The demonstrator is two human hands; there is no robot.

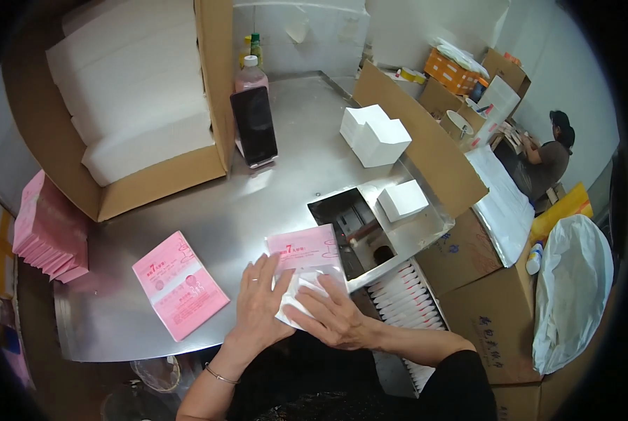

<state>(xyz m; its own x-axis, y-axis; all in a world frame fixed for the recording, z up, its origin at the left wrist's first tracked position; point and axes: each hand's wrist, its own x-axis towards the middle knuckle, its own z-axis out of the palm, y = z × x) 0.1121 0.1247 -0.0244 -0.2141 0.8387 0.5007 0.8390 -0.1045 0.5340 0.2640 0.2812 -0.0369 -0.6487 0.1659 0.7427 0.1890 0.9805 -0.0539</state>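
Both hands are down on the near edge of the metal table (272, 203), working one clear packet (307, 270) with a pink printed top. The left hand (258, 298) lies flat on the packet's left side, fingers spread and pressing down, not curled round anything. The right hand (331, 316) comes in from the other side, its fingers together and laid over a wad of white tissue (293, 298) that sits at the packet's open near end; whether the fingertips pinch the tissue or only push on it, I cannot tell. The two hands almost touch over the wad.

Just left of the left fingers lies a flat stack of pink packets (179, 284), apart from the hand. Just right of the right fingers a row of filled packets (405, 298) stands on edge below the table.

Beyond the fingertips, past the packet's pink top, is a sunken metal machine slot (349, 224) with a white tissue block (401, 200) beside it. Farther out sit two more white blocks (373, 133), a dark phone (254, 126) propped against a pink bottle (251, 74), and a big cardboard box (152, 182) of white tissue. Far left, more pink packets (47, 228) lean in a pile. Far right, another person (545, 158) sits at a cluttered bench.
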